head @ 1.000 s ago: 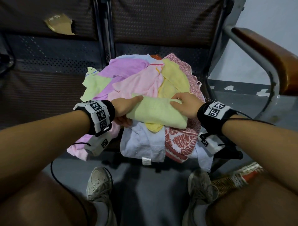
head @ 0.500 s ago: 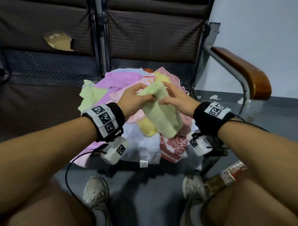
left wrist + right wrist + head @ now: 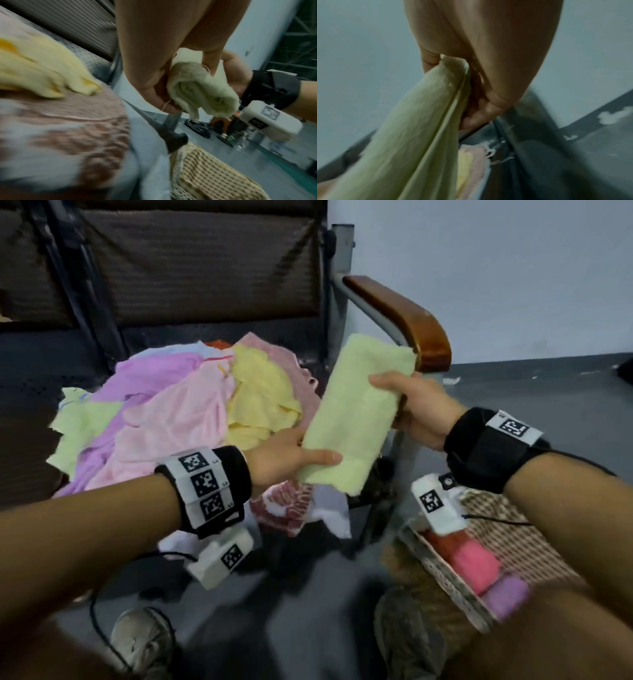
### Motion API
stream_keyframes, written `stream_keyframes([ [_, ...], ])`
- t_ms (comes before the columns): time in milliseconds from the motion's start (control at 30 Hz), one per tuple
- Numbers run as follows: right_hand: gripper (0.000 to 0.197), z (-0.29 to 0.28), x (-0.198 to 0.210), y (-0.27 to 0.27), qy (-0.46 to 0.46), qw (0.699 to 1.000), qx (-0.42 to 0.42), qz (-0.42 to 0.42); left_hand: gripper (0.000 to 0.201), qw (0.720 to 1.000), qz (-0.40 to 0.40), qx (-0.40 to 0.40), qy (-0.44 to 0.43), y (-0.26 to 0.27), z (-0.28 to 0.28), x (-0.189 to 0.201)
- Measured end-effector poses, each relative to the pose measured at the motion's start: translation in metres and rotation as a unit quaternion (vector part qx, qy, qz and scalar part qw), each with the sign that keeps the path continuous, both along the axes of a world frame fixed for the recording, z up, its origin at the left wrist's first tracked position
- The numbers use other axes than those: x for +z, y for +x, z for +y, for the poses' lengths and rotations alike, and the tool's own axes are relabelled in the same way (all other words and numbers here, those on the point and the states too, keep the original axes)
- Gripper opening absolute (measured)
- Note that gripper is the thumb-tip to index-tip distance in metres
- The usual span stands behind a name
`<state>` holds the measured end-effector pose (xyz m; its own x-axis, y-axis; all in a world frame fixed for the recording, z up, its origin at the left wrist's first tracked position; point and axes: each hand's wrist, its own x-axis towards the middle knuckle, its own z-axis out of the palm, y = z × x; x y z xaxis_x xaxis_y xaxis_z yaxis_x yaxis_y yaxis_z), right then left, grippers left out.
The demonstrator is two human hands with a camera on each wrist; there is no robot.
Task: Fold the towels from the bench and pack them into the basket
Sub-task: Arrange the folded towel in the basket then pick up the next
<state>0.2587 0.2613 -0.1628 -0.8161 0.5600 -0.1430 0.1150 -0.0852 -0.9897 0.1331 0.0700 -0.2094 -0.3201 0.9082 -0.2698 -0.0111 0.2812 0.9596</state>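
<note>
1. The left hand (image 3: 284, 453) grips the near lower end of the folded pale-green terry towel (image 3: 356, 419).
2. The towel's long axis slants up to the far right, in the air above the bench edge.
3. The right hand (image 3: 414, 409) pinches its upper right edge.

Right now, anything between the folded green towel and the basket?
Nothing visible blocks it. Both hands, left hand and right hand, hold the folded green towel above the bench edge. The basket sits lower right, open-topped, with a pink towel and purple towel along its near side.
</note>
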Motion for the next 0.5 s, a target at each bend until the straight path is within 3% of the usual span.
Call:
stream_keyframes([
  [100, 0.038, 0.054, -0.019, 0.07, -0.013, 0.998, -0.054, -0.037, 0.04, 0.998, -0.018, -0.046, -0.047, 0.041, 0.055, -0.01],
  [233, 0.03, 0.103, -0.062, 0.154, -0.041, 0.982, -0.165, -0.08, 0.02, 0.988, -0.044, -0.103, -0.104, 0.1, 0.124, -0.037],
  [400, 0.021, 0.134, -0.153, 0.211, -0.072, 0.948, -0.267, -0.156, 0.038, 0.972, -0.026, -0.095, -0.211, 0.162, 0.191, -0.097],
  [500, 0.011, 0.143, -0.207, 0.231, -0.11, 0.934, -0.28, -0.194, 0.049, 0.95, 0.039, -0.113, -0.289, 0.187, 0.215, -0.136],
])
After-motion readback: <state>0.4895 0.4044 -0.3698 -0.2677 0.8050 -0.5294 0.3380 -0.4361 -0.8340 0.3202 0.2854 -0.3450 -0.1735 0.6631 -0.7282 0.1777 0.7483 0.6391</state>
